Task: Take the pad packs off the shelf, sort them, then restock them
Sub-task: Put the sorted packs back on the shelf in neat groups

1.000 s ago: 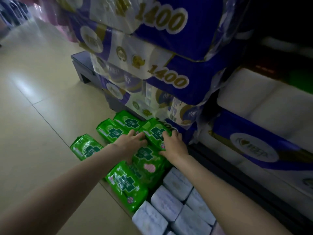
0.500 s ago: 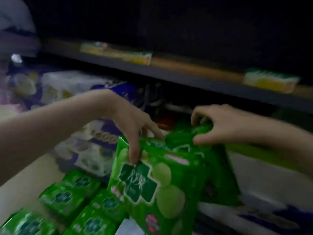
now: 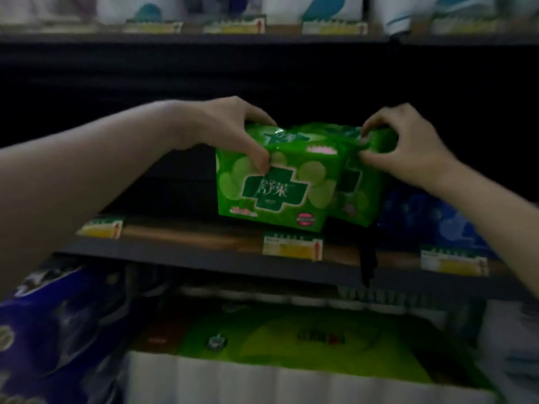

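Note:
My left hand [image 3: 233,132] grips the top of a green pad pack [image 3: 277,188] with a dark green cross on its face. My right hand [image 3: 405,144] pinches the top of a second green pad pack [image 3: 361,191], partly hidden behind the first. Both packs hang upright, side by side and touching, at the mouth of the dark middle shelf [image 3: 204,252], their lower edges just above its front lip. The shelf's inside behind them is black, and I make out nothing in it.
Yellow price tags [image 3: 291,247] line the shelf's front edge. Blue packs [image 3: 437,225] sit on the same shelf at the right. Below are blue tissue bundles [image 3: 58,330], a green bundle [image 3: 291,339] and white rolls. The upper shelf [image 3: 262,39] carries pale packs.
Both hands took green packs from the pile on the floor and raised them to the middle shelf. My view swung up from the floor to the shelving.

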{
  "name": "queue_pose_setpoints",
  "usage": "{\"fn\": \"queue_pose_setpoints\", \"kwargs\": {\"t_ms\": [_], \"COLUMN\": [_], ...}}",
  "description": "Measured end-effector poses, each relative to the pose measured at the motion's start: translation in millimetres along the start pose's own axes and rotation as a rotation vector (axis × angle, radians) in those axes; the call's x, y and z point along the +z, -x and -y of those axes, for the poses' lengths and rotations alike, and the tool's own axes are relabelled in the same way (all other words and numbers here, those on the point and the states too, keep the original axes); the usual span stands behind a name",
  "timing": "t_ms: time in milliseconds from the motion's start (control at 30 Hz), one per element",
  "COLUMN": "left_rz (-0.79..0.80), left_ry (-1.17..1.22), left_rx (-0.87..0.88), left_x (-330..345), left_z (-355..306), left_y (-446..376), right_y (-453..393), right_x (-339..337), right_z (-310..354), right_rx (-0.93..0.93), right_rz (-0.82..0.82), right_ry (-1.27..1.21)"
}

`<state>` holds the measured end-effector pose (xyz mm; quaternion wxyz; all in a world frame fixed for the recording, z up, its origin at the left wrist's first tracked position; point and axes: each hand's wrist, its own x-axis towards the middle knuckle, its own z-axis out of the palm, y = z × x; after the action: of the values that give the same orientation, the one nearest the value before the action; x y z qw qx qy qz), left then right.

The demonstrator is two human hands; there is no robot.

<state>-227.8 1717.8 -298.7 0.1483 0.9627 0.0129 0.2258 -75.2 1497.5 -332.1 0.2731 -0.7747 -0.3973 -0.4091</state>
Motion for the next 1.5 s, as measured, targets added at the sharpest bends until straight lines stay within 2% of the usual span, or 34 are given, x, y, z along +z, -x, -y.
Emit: {"fn": "queue_pose_setpoints", "kwargs": {"t_ms": [67, 133, 233, 333, 400, 467, 600, 733, 900, 933, 1000, 1067, 1100, 1167, 1267, 1433, 1500], "left_rz": [-0.105, -0.141, -0.074, 0.014, 0.043, 0.073, 0.173, 0.201, 0.166, 0.15, 0.091, 0.036, 0.018, -0.005, -0.008, 0.087, 0.073], "left_ry": [-0.122, -0.135, -0.116, -0.176, -0.202, -0.21, -0.121, 0.023, -0.099, -0.128, -0.177, -0.215, -0.23, -0.297, -0.403, -0.413, -0.467], "left_rx": [-0.044, -0.068, -0.116, -0.147, -0.146, -0.115, -0.075, -0.026, 0.108, 0.116, 0.121, 0.118, 0.111, 0.088, 0.008, -0.043, -0.053], "left_x": [13, 27, 45, 64, 75, 85, 97, 116, 144, 151, 166, 182, 190, 205, 219, 219, 218], "left_z": [6, 13, 17, 19, 19, 17, 13, 12, -6, -12, -23, -35, -40, -47, -52, -52, -51], "left_y": [-18, -35, -55, -76, -89, -99, -115, -127, -146, -151, -161, -172, -176, -185, -199, -201, -192], "right_y": [6, 4, -10, -23, -28, -32, -36, -31, -37, -37, -33, -26, -20, -13, -15, -19, -13], "right_x": [20, 38, 53, 60, 64, 69, 79, 94, 69, 59, 41, 36, 40, 59, 89, 96, 97], "right_z": [-26, -48, -82, -116, -128, -130, -139, -161, -161, -155, -144, -140, -142, -146, -154, -153, -151], "right_rx": [0.047, 0.111, 0.165, 0.208, 0.195, 0.139, 0.004, 0.023, 0.18, 0.183, 0.163, 0.131, 0.094, 0.028, 0.065, 0.072, 0.081], "right_rz": [-0.032, -0.008, 0.094, 0.31, 0.545, 0.643, 0.554, 0.446, 0.306, 0.324, 0.506, 0.748, 0.799, 0.752, 0.619, 0.59, 0.573], "right_ry": [0.032, 0.037, 0.03, 0.126, 0.364, 0.504, 0.465, 0.479, 0.052, -0.048, -0.169, 0.077, 0.276, 0.536, 0.52, 0.647, 0.697]}}
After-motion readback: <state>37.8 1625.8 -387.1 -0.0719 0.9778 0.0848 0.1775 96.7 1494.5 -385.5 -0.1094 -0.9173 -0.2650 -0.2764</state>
